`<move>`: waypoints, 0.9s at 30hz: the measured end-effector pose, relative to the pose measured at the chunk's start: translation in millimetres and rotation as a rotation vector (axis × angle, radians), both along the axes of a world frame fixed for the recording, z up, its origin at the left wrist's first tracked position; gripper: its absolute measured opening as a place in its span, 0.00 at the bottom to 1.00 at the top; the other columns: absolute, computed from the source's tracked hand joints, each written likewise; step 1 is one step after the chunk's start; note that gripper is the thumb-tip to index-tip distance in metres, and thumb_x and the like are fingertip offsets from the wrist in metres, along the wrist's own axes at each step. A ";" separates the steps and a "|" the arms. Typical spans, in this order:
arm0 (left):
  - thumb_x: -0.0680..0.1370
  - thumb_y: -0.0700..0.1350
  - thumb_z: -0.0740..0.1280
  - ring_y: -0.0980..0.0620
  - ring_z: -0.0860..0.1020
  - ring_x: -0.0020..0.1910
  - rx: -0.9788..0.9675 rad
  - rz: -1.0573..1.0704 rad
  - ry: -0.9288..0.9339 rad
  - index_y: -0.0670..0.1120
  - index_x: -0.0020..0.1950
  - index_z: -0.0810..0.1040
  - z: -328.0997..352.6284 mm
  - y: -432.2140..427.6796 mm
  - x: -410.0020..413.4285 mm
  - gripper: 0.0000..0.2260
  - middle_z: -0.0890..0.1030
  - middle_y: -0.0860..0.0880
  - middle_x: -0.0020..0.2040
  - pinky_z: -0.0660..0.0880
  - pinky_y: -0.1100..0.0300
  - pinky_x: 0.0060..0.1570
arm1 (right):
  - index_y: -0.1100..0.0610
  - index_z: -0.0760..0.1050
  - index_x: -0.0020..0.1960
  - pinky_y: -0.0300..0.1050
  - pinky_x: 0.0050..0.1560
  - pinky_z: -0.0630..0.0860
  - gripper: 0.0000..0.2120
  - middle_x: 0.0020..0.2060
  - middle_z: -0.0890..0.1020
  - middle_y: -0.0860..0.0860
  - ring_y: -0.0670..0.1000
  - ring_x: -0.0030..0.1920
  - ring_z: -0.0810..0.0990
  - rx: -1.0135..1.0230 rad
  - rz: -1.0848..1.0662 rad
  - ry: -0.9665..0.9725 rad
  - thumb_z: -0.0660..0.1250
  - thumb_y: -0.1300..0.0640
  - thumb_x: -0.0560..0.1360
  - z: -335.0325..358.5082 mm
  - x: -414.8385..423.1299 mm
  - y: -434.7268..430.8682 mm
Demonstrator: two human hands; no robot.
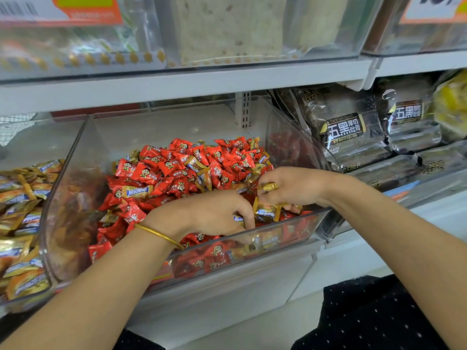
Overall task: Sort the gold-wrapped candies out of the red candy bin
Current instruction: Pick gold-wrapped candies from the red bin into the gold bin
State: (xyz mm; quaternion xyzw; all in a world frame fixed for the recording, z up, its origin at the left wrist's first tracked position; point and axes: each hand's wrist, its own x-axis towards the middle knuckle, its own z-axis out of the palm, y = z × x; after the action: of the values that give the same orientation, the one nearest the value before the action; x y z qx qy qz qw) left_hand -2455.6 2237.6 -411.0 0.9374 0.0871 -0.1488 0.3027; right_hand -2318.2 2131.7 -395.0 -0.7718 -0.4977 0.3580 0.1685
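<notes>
A clear plastic bin on the shelf holds a heap of red-wrapped candies with several gold-wrapped candies mixed in. My left hand, with a gold bangle on the wrist, reaches into the front of the heap and pinches a gold candy whose blue label shows under the fingers. My right hand hovers just right of it, closed around several gold candies; one sticks out at the thumb, another hangs below the fingers.
A neighbouring clear bin at the left is full of gold-wrapped candies. Dark packaged bread loaves lie to the right. A white shelf with more bins hangs above.
</notes>
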 end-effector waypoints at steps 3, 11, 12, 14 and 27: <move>0.75 0.45 0.69 0.66 0.72 0.38 -0.034 0.067 -0.065 0.46 0.47 0.80 3.4 4.0 -0.7 0.04 0.75 0.60 0.40 0.68 0.73 0.44 | 0.57 0.75 0.52 0.39 0.28 0.67 0.05 0.31 0.72 0.49 0.48 0.30 0.69 -0.003 -0.042 0.061 0.62 0.60 0.78 -0.4 0.5 1.7; 0.78 0.43 0.64 0.59 0.71 0.31 -0.318 0.499 -0.251 0.45 0.44 0.73 16.0 8.4 -2.8 0.04 0.74 0.54 0.32 0.67 0.67 0.29 | 0.54 0.77 0.52 0.33 0.18 0.65 0.08 0.29 0.78 0.52 0.53 0.34 0.82 0.074 -0.404 0.870 0.59 0.58 0.80 8.4 1.5 3.2; 0.78 0.43 0.63 0.60 0.73 0.30 -0.345 0.522 -0.258 0.46 0.43 0.73 16.7 8.2 -3.2 0.04 0.75 0.54 0.32 0.68 0.66 0.29 | 0.54 0.78 0.50 0.32 0.18 0.65 0.08 0.29 0.77 0.53 0.52 0.33 0.82 0.077 -0.451 0.946 0.60 0.58 0.79 9.2 0.3 3.7; 0.79 0.41 0.62 0.57 0.79 0.35 -0.443 0.560 -0.264 0.46 0.43 0.71 17.4 8.6 -3.4 0.04 0.79 0.51 0.37 0.68 0.65 0.29 | 0.54 0.79 0.48 0.32 0.18 0.66 0.05 0.32 0.76 0.53 0.52 0.34 0.82 0.079 -0.516 1.056 0.64 0.57 0.75 12.0 -2.4 3.8; 0.80 0.35 0.57 0.49 0.83 0.35 -1.043 0.897 -0.293 0.42 0.53 0.78 25.6 17.9 -8.6 0.11 0.82 0.42 0.44 0.79 0.62 0.30 | 0.56 0.79 0.45 0.34 0.20 0.64 0.03 0.34 0.77 0.50 0.46 0.28 0.73 0.109 -0.332 0.467 0.70 0.56 0.73 12.4 -4.0 4.3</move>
State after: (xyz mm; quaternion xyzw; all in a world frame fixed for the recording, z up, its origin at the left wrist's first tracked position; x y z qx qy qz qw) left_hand -2464.2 2255.6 -385.4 0.5539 0.3410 0.0959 0.7535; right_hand -2322.3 2136.0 -382.6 -0.7292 -0.3308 0.4662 0.3760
